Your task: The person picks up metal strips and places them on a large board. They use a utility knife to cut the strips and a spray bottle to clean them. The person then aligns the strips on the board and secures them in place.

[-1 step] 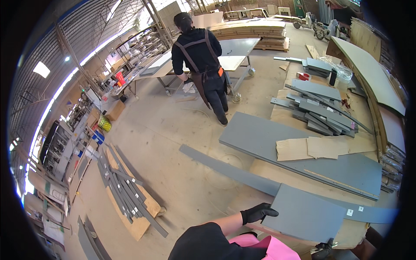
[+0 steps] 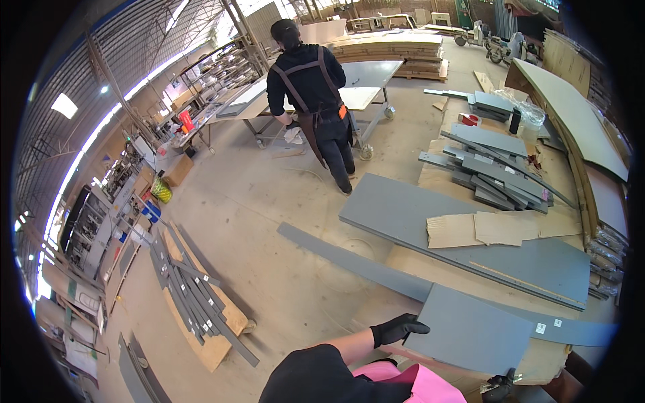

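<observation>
A rectangular grey panel (image 2: 474,329) lies in front of me, over a long narrow grey strip (image 2: 349,258). My left hand (image 2: 398,330), in a black glove, is closed on the panel's left edge, thumb on top and the other fingers partly hidden. At the near right corner my right hand (image 2: 500,385), also gloved, grips the panel's edge; it is dark and partly cut off by the picture's lower rim. Two small white labels show on the strip's right end. Beyond it lies a larger grey board (image 2: 403,211) with torn brown cardboard (image 2: 474,229) on top.
Several grey pieces (image 2: 497,171) are heaped at the right, near a red tape roll (image 2: 470,119) and a black bottle (image 2: 515,121). Dark strips (image 2: 191,292) rest on boards at the left. Ahead, a co-worker (image 2: 309,101) stands at a wheeled table (image 2: 376,72).
</observation>
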Demonstrator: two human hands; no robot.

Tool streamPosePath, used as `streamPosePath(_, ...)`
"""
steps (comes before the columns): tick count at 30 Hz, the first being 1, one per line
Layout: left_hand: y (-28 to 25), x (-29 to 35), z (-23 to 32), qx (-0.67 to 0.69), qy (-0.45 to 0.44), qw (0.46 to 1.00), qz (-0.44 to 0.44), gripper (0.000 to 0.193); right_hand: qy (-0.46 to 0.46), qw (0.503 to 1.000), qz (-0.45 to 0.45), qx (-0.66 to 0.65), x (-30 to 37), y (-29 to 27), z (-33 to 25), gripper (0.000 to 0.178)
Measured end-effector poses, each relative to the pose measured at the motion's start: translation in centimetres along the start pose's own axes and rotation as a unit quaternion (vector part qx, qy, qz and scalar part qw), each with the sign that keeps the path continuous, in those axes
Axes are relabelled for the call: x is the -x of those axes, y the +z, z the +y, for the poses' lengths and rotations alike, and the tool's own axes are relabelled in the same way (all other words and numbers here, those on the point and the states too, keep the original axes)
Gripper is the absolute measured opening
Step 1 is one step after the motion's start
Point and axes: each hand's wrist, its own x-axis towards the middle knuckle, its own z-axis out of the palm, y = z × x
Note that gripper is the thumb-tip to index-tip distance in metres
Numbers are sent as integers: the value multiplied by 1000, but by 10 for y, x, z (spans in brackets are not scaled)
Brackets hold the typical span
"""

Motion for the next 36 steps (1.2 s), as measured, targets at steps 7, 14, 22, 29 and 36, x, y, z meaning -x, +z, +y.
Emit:
streamPosePath(7, 43, 29, -37, 71, 38, 991, 107, 43, 15, 995, -59, -83, -7, -45, 13, 35)
streamPosePath(14, 34, 127, -34, 78, 66, 977, 189, 46, 92, 972, -215, -25, 14, -17, 20, 22)
streamPosePath(22, -22, 292, -31, 288, 275, 876, 272, 51, 141, 843, -492, 163, 72, 176, 76, 54)
streamPosePath(29, -117, 439, -56, 306, 465, 722, 412, 41, 265, 749, -554, 250, 180, 364, 274, 45)
streamPosePath(36, -214, 532, -54, 375, 448, 699, 412, 34, 252, 653, -614, 364, 316, 508, 467, 28)
